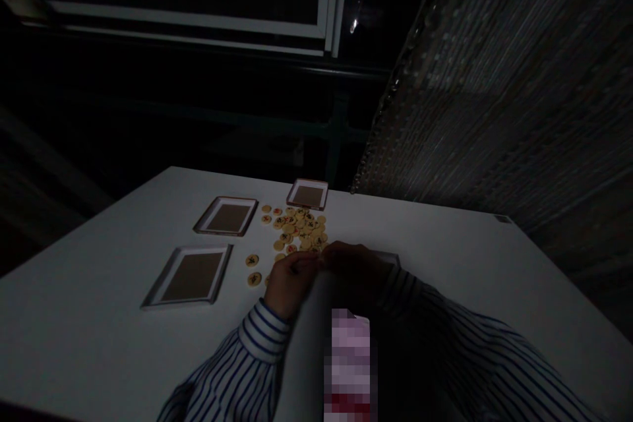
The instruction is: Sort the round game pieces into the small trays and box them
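Round wooden xiangqi pieces (306, 227) with red and black characters lie in a loose heap in the middle of the white table. My left hand (289, 283) is just in front of the heap, thumb and fingers pinched together. Against its fingertips come the curled fingers of my right hand (359, 267), which is in deep shadow. Anything between the fingertips is too small and dark to make out. Two single pieces, one of them this xiangqi piece (254, 279), lie to the left of my left hand.
Shallow open box parts stand around the heap: a near-left tray (222, 277), a far-left tray (201, 224) and a back tray (307, 207). Another tray edge (393, 257) shows behind my right hand. A bead curtain (445, 145) hangs beyond the table's (445, 257) right side.
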`<state>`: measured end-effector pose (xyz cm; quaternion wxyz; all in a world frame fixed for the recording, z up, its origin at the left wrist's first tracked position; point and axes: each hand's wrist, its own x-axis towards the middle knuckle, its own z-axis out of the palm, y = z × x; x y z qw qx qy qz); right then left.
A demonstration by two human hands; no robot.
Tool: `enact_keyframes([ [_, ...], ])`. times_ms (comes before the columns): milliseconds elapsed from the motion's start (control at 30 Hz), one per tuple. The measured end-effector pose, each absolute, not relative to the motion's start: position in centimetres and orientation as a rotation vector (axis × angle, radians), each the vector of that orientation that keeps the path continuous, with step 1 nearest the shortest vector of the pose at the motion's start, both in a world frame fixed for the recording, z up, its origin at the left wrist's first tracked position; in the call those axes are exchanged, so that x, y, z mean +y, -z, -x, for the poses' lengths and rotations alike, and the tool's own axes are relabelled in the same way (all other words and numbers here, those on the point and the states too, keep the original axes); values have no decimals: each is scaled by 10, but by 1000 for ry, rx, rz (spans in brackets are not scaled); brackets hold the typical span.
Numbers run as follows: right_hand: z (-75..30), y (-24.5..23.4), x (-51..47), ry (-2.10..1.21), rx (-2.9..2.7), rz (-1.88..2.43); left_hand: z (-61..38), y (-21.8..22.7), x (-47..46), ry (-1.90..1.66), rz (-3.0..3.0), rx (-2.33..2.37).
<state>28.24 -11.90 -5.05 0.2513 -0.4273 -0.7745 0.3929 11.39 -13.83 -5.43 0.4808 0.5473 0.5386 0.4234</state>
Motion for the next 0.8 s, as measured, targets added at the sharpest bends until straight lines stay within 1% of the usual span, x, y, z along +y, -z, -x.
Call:
enact_keyframes([
  [67,-282,47,-123,-919,-2247,1154,-114,57,-139,-1035,-1331,1321],
  [167,-280,39,-127,-608,-2471,1143,-114,62,-139,-1017,-1320,1313],
  [233,-277,36,-128,-491,-2542,1182,-112,66,-139,-1001,-1365,1310],
  [333,-274,37,-130,-392,-2661,1304,-101,67,-140,-992,-1528,1394],
  [400,-273,40,-131,-329,-2751,1376,-90,65,-140,-993,-1635,1533],
  [567,-271,51,-136,-178,-2892,1421,-57,62,-140,-961,-1802,1814],
  [667,-271,53,-138,-140,-2935,1448,-44,65,-138,-962,-1810,1865],
  [800,-270,47,-133,-167,-2899,1484,-36,66,-137,-963,-1784,1859],
])
